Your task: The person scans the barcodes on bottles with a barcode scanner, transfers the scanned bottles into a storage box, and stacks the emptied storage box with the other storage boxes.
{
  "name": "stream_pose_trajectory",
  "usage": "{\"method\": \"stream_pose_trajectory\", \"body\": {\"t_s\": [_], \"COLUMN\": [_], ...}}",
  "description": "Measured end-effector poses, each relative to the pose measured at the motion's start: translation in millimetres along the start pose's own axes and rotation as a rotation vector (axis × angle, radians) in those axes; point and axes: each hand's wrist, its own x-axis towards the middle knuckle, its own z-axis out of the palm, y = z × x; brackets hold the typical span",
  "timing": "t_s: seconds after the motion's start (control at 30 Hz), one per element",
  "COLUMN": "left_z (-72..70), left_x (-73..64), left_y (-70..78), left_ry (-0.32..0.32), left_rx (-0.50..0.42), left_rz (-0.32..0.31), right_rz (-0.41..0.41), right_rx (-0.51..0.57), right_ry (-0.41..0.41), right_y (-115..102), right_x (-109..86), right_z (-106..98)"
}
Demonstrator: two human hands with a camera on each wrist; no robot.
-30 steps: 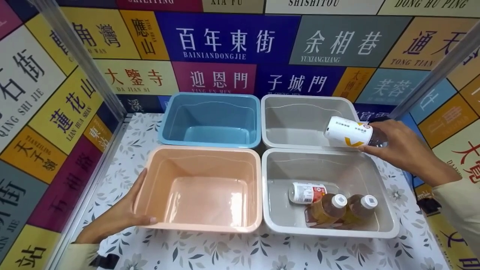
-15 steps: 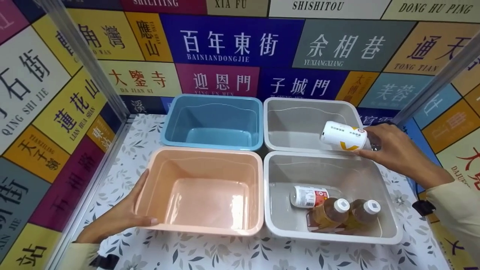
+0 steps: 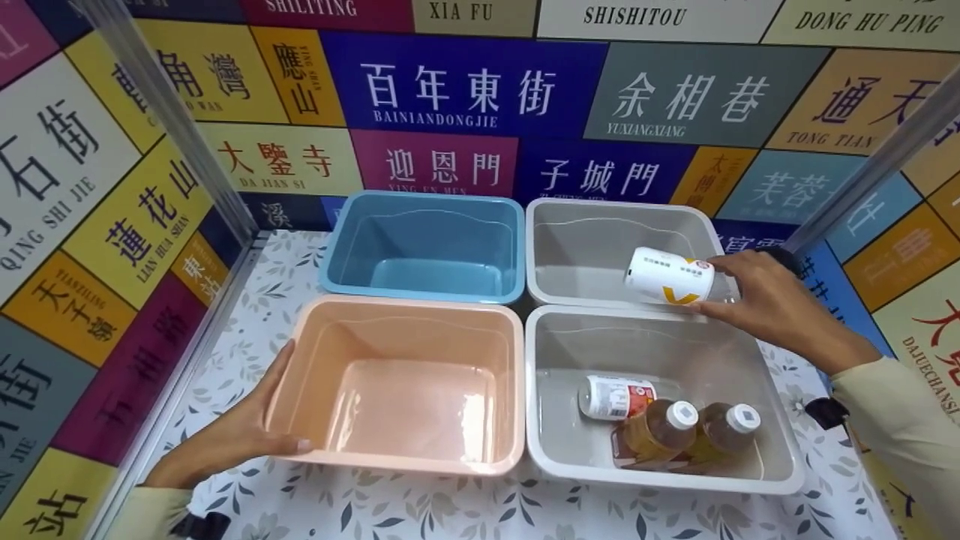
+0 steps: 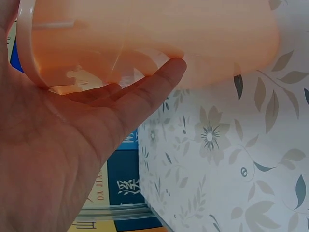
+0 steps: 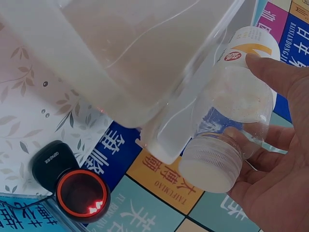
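In the head view my right hand (image 3: 772, 304) grips a clear plastic bottle (image 3: 671, 276) with a white label and an orange V mark. The bottle lies sideways above the near part of the back grey bin (image 3: 540, 255). In the right wrist view the thumb and fingers (image 5: 273, 70) hold its clear body near the white cap (image 5: 211, 163). My left hand (image 3: 225, 427) rests at the left front corner of the peach bin (image 3: 405, 457). Its straight fingers (image 4: 152, 94) touch the bin's outer wall; the thumb lies at the front rim.
The front grey bin (image 3: 570, 465) holds a white-and-red labelled bottle (image 3: 615, 397) on its side and two brown drink bottles (image 3: 652, 435) with white caps. A blue bin (image 3: 330, 270) stands back left. Behind the bins is a lettered wall (image 3: 465, 90). A black device (image 5: 82, 193) with a red ring sits nearby.
My right hand has moved left with the bottle, further over the back grey bin. The head view has tilted up slightly. My left hand has stayed at the peach bin.
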Motion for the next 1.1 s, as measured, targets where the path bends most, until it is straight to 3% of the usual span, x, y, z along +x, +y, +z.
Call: {"method": "stream_pose_trajectory", "body": {"t_s": [0.2,0.67,1.1], "left_z": [0.9,0.8,0.6], "left_x": [3.1,0.4,0.4], "left_y": [1.3,0.2,-2.7], "left_ry": [0.003,-0.025,-0.016], "left_rx": [0.001,-0.073,-0.034], "left_rz": [-0.014,0.045,0.056], "right_rz": [0.019,0.029,0.024], "right_rx": [-0.007,0.005,0.001], "right_ry": [-0.017,-0.036,-0.045], "right_y": [-2.3,-1.0,1.9], "right_x": [2.9,14.6,11.6], "right_z": [1.2,-3.6,-2.5]}}
